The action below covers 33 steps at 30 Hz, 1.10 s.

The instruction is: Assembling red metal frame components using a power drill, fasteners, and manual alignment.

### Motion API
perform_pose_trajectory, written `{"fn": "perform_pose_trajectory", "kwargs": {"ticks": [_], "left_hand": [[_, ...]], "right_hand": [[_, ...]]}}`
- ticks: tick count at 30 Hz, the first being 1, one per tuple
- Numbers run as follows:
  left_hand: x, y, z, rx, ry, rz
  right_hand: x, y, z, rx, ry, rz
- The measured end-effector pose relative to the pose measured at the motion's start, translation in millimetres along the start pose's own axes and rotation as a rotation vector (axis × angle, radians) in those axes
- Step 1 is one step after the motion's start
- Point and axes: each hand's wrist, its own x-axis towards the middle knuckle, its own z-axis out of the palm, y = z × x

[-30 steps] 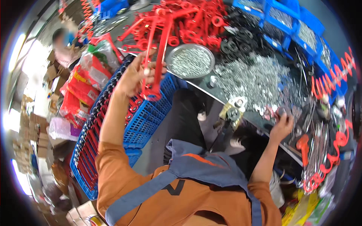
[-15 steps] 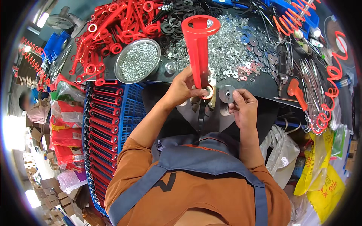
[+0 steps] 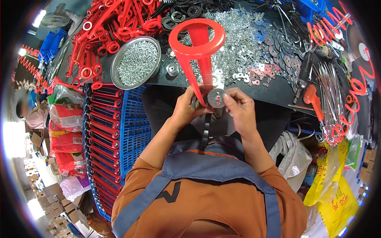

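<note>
My left hand [image 3: 185, 106] is closed around the lower end of a long red channel-shaped part [image 3: 190, 50], which stands upright with its wide ring at the top. Between the thumb and fingers of my right hand [image 3: 241, 109] is a round silver metal disc [image 3: 215, 97]. The disc is up against the lower end of the red part, overlapping it from above; whether the two touch cannot be made out. Below my hands, a black strip [image 3: 206, 129] runs down toward my lap.
A round metal bowl [image 3: 114, 71] of small silver pieces stands left, near a small silver wheel [image 3: 172, 70]. Red parts [image 3: 95, 35] and loose hardware [image 3: 238, 39] cover the bench. Blue crates [image 3: 137, 119] hold a red stack. An orange-handled tool [image 3: 313, 99] lies right.
My right hand has brought the disc leftward to the lower end of the red part. The red part has tilted, its ring coming left and facing up more.
</note>
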Motion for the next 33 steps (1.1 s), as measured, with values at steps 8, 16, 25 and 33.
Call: {"fn": "perform_pose_trajectory", "kwargs": {"ticks": [8,16,25,33], "left_hand": [[-2,-32,14,-0.041,0.165,0.298],[6,-19,7,-0.029,0.098,0.424],[5,-13,1,0.052,0.087,0.354],[18,34,-98,0.669,0.457,0.416]], "right_hand": [[1,-10,19,-0.815,0.028,-0.34],[2,-11,16,-1.089,-0.049,-0.301],[5,17,8,-0.767,0.021,-0.101],[-16,-56,-136,-1.096,0.486,-0.266]]}}
